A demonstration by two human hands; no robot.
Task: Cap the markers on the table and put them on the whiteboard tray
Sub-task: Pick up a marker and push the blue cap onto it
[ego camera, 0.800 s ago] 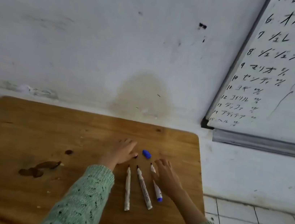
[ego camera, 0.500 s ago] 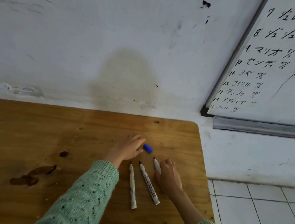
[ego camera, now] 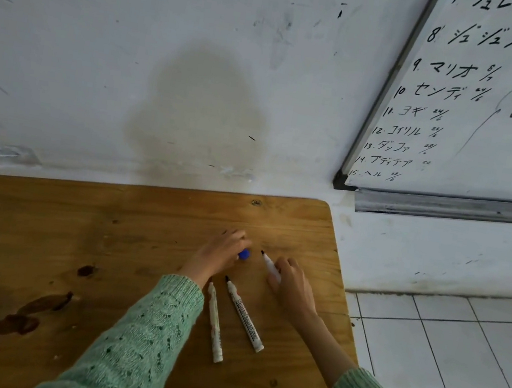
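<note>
A scuffed white wall with a brownish stain backs a worn wooden table (ego camera: 78, 234), and at the upper right hangs a whiteboard (ego camera: 490, 111) covered in handwriting, with a metal whiteboard tray (ego camera: 453, 208) running along its lower edge, up and to the right of the table's far corner. Three uncapped markers are in play. Two lie loose near the table's front, side by side and slightly splayed: the left marker (ego camera: 215, 323) and the middle marker (ego camera: 244, 315), tips pointing away from the person. The third marker (ego camera: 269, 263) is in the right hand (ego camera: 292, 286), whose fingers curl around its barrel so that only the tip end shows, pointing toward the wall. The left hand (ego camera: 218, 256) reaches forward with its fingertips closing on a small blue cap (ego camera: 243, 254), which sits at the table surface just left of the held marker's tip; whether the cap is already pinched or only touched is hard to tell. No other caps are visible. The step in hand looks like the first capping. The next move would call for securing the cap, turning its open end toward the tip, lining the two up and pressing them together until seated, before carrying that marker up to the tray.
</note>
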